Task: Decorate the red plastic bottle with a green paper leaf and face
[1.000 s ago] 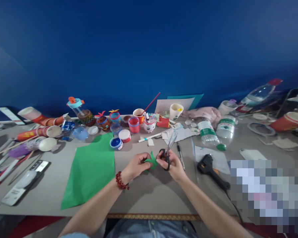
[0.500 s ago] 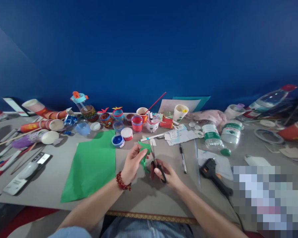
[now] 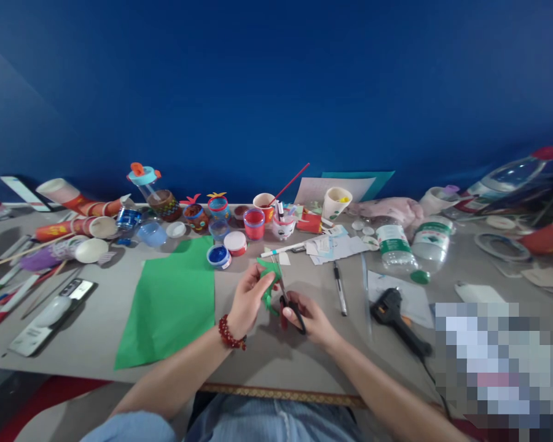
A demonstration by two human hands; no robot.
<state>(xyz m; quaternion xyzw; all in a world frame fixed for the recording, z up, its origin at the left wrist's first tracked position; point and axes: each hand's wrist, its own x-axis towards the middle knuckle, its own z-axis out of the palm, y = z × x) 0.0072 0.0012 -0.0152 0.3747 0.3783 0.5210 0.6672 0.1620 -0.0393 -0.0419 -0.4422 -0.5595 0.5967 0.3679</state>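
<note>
Between thumb and fingers, my left hand (image 3: 250,296) pinches a small cut piece of green paper (image 3: 270,267), with a narrow strip dangling below it. My right hand (image 3: 311,319) is wrapped round the black handles of a pair of scissors (image 3: 281,283), whose blades point up and away from me along the right side of the piece. Whether the blades are biting into the paper is too small to tell. To the left lies a large green sheet (image 3: 175,307) with a notch at its upper left. A beaded bracelet circles my left wrist.
Behind my hands stand an open blue paint jar (image 3: 219,256), a red paint cup (image 3: 254,223) and a pen holder (image 3: 283,227). On the right are a pen (image 3: 340,288), a glue gun (image 3: 400,322) and cut bottles (image 3: 395,245). A phone (image 3: 50,316) lies left.
The scissors have tilted slightly and their blades now sit nearer the green piece. My hands stay almost in place, while the whole view has shifted a little.
</note>
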